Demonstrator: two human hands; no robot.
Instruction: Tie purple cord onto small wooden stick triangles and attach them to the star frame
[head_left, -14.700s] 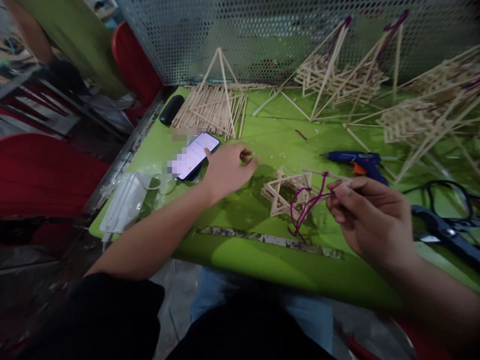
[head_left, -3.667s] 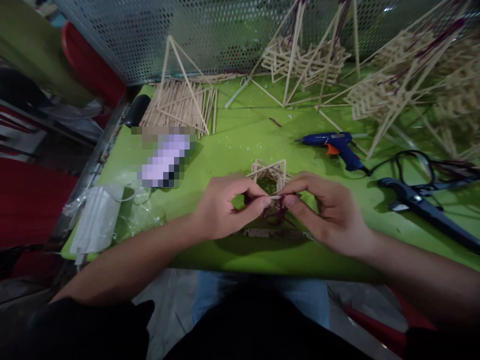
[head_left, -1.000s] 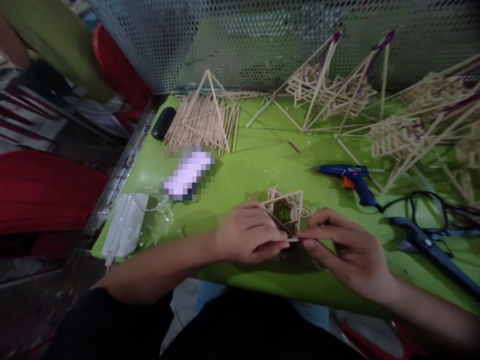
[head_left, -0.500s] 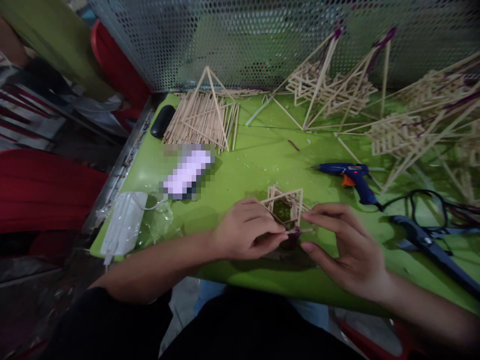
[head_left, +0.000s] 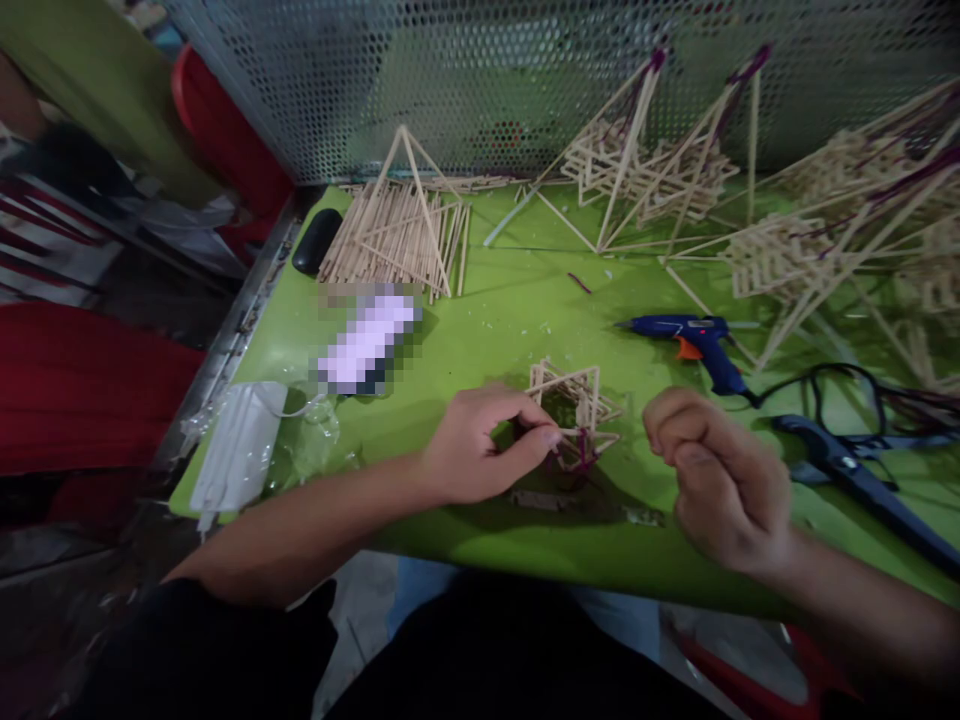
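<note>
A small frame of thin wooden sticks (head_left: 577,400) lies on the green table (head_left: 495,340) near its front edge, with dark purple string (head_left: 574,455) at its near side. My left hand (head_left: 484,445) pinches a stick and the string at the frame's near corner. My right hand (head_left: 712,475) hovers a little to the right of the frame, fingers curled into a loose fist; nothing shows in it.
A blue glue gun (head_left: 690,335) and dark scissors (head_left: 855,470) lie to the right. A phone (head_left: 367,340), a white mask (head_left: 240,445), a black case (head_left: 317,240) and a stick pile (head_left: 405,235) are at left. Tall stick structures (head_left: 652,165) line the mesh wall.
My right hand has let go of the stick and drawn back to the right, closing into a fist. My left hand keeps its pinch at the frame.
</note>
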